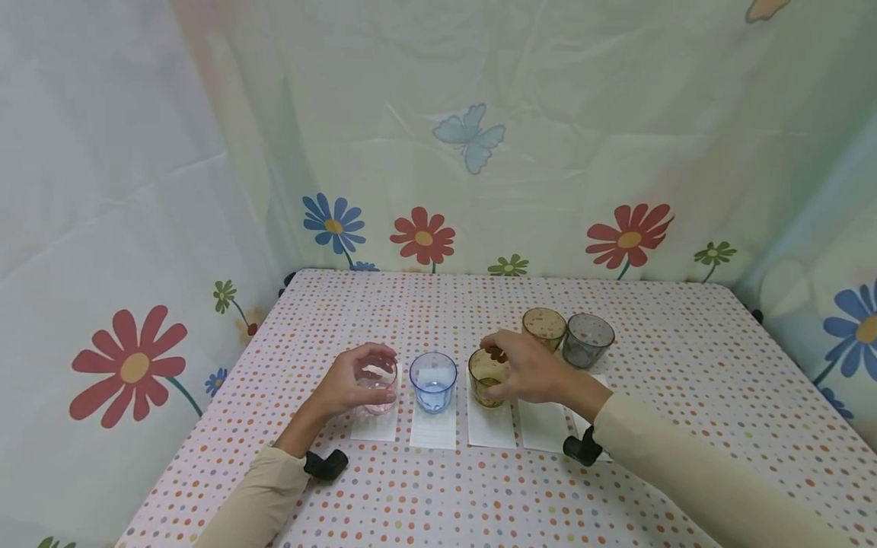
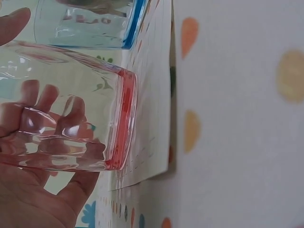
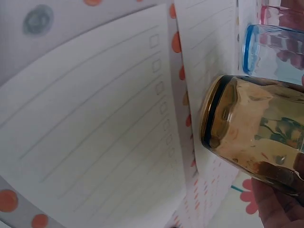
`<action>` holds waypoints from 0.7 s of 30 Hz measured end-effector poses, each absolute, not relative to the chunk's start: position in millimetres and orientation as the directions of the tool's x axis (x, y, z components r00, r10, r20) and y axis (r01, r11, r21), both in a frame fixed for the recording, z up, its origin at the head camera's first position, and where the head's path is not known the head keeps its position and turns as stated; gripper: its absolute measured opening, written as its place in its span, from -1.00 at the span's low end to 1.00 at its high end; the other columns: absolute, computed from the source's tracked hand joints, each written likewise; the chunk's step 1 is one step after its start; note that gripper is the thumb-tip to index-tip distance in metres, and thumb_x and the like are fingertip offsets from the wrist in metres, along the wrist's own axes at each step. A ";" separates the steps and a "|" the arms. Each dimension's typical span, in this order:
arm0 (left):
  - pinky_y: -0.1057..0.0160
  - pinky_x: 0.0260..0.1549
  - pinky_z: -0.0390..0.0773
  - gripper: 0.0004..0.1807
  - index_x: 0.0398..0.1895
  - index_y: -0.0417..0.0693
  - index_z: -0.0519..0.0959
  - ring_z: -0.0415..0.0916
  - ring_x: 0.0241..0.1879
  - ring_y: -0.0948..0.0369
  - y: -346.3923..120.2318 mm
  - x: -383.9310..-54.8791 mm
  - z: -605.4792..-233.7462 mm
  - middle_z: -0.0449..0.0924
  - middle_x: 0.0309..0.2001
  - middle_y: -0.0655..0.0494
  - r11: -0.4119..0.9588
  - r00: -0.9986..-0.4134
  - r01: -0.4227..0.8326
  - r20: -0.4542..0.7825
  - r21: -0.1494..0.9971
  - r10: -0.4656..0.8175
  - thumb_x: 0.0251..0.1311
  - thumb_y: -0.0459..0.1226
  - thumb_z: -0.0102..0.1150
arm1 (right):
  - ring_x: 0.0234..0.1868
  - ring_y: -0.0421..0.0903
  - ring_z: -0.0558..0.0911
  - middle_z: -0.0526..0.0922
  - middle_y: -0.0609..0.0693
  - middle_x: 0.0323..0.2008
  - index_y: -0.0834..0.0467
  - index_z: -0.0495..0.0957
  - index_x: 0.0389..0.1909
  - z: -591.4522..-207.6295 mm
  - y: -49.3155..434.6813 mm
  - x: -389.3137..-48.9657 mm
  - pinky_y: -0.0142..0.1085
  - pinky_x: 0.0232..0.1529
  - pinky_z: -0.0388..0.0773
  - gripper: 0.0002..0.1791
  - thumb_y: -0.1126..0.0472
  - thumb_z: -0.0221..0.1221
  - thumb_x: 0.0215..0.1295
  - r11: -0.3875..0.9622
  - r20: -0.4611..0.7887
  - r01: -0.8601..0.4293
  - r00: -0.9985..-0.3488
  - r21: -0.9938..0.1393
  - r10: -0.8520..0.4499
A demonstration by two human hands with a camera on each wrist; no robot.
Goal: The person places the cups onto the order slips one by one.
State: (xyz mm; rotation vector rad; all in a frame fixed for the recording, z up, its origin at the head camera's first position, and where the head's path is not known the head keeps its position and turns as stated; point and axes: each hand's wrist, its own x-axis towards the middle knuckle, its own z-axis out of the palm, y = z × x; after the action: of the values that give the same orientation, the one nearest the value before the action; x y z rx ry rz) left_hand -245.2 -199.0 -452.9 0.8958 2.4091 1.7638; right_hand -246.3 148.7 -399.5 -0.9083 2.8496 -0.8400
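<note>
My left hand [image 1: 347,380] curves its fingers and thumb round a clear pink glass [image 2: 126,118], which stands upright over a white lined paper slip. Beside it a blue glass [image 1: 434,384] stands upright on its own slip, with no hand on it. My right hand [image 1: 530,369] grips an amber glass [image 3: 256,130] from its right side, over the third slip [image 1: 492,435]. Through the pink glass the fingers on its far side show in the left wrist view.
Behind my right hand stand a second amber glass [image 1: 544,326] and a grey glass [image 1: 588,342], side by side. More lined slips [image 3: 95,123] lie under my right wrist. A dotted cloth [image 1: 404,502] covers the table, and a flowered curtain [image 1: 534,175] hangs behind it.
</note>
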 end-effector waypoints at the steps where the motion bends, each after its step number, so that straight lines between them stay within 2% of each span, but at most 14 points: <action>1: -0.17 0.02 0.62 -0.32 0.18 -0.37 0.49 0.57 0.00 -0.21 -198.8 -245.0 -452.7 0.60 0.02 -0.24 0.195 -0.835 0.426 0.302 0.884 0.459 -0.07 -0.35 0.52 | 0.04 0.05 0.60 0.61 0.12 0.07 0.30 0.46 0.25 -400.6 149.5 -245.8 -0.01 0.05 0.58 -0.15 0.00 0.53 -0.03 0.682 0.123 -0.525 -0.829 -0.510 -0.546; 13: -0.19 0.03 0.61 -0.30 0.21 -0.35 0.50 0.59 0.00 -0.17 -199.7 -245.7 -448.9 0.61 0.00 -0.23 0.212 -0.839 0.400 0.263 0.892 0.477 -0.06 -0.34 0.53 | 0.14 0.09 0.58 0.57 0.13 0.18 0.25 0.42 0.32 -401.7 151.7 -240.1 0.04 0.13 0.55 -0.07 -0.10 0.54 0.00 0.689 0.116 -0.513 -0.836 -0.512 -0.536; 17: -0.20 0.05 0.60 -0.30 0.21 -0.38 0.49 0.59 0.01 -0.19 -198.8 -245.3 -448.3 0.60 0.01 -0.24 0.207 -0.844 0.386 0.253 0.899 0.473 -0.05 -0.33 0.53 | 0.22 0.14 0.56 0.54 0.17 0.26 0.26 0.38 0.39 -398.6 154.0 -239.7 0.09 0.20 0.51 -0.08 -0.19 0.43 0.15 0.676 0.127 -0.531 -0.825 -0.511 -0.551; 21: -0.14 0.06 0.60 -0.31 0.19 -0.37 0.49 0.59 0.01 -0.16 -199.2 -245.9 -450.9 0.60 0.01 -0.22 0.208 -0.853 0.362 0.233 0.909 0.467 -0.05 -0.34 0.54 | 0.24 0.20 0.56 0.50 0.19 0.32 0.28 0.37 0.40 -394.4 157.6 -241.7 0.14 0.21 0.50 -0.20 -0.20 0.24 0.36 0.668 0.174 -0.571 -0.806 -0.477 -0.565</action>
State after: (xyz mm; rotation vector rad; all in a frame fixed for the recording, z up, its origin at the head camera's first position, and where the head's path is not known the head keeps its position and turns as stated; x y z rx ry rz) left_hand -245.9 -199.2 -450.9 0.8156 2.3686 1.7390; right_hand -241.7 157.6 -394.4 -0.9814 2.8796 -0.8294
